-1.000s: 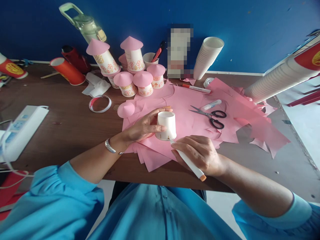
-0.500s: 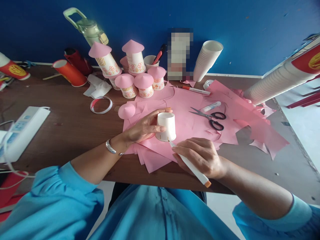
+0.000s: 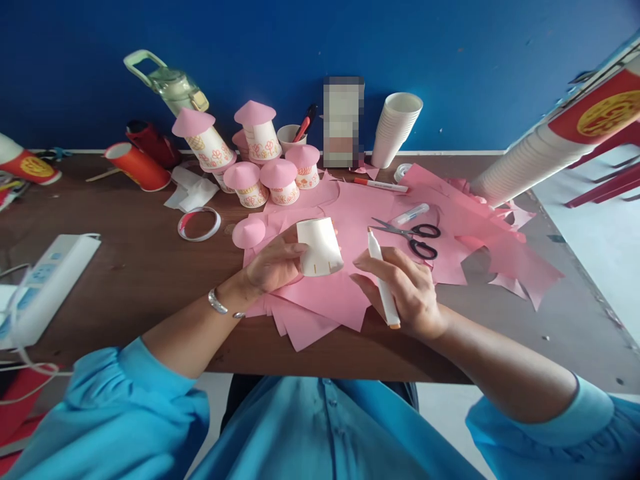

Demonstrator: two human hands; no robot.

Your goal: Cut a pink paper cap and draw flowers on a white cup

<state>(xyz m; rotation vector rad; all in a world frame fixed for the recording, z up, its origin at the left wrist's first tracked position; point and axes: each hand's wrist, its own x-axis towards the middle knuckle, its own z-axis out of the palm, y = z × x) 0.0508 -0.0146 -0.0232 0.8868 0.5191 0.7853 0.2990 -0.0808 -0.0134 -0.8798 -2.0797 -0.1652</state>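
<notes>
Cup (image 3: 320, 247) rim hidden, marker (image 3: 383, 283) partly covered

This looks like a craft corner, perhaps in a classroom or activity room, though little beyond the desk shows. A brown table (image 3: 135, 267) stands against a deep blue wall (image 3: 475, 60) and is strewn with pink paper sheets (image 3: 350, 293), scissors (image 3: 415, 237), a tape roll (image 3: 199, 223) and markers. Finished paper-cup houses with pink cone roofs (image 3: 260, 167) cluster near the wall beside tall stacks of plain white cups (image 3: 397, 130), and a power strip (image 3: 45, 283) lies at the left edge
</notes>
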